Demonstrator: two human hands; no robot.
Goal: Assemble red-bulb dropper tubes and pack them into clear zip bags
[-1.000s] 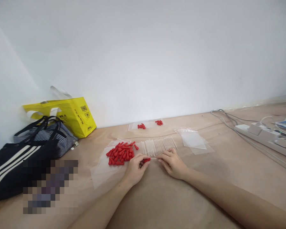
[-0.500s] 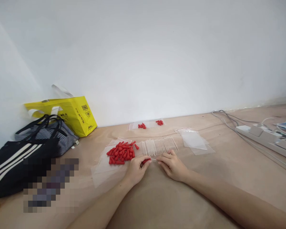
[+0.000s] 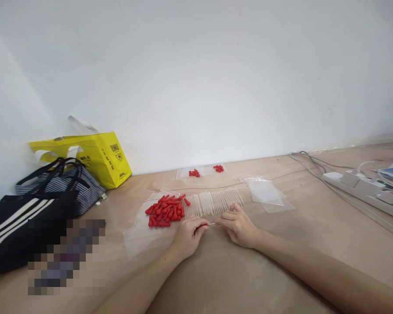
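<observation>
Near the front of the row, my left hand [image 3: 189,237] is closed around a red rubber dropper bulb [image 3: 201,226], which its fingers mostly cover. My right hand [image 3: 238,227] pinches a thin clear dropper tube [image 3: 212,224] whose visible part spans the gap between the hands. Whether the tube sits inside the bulb cannot be made out. A heap of red bulbs [image 3: 165,210] lies on clear plastic bags to the left. Just beyond my hands, many clear tubes [image 3: 212,202] lie side by side in a row.
Farther back, a clear bag [image 3: 205,171] carries two small red groups. Flat clear bags [image 3: 267,192] lie to the right. A white power strip [image 3: 363,187] with cables is at far right. A yellow bag [image 3: 114,159] and a black bag [image 3: 32,226] stand at left.
My left hand has shifted slightly toward me, and less of the red bulb shows between its fingers. The right hand keeps its pinch on the tube. The view has moved a little.
</observation>
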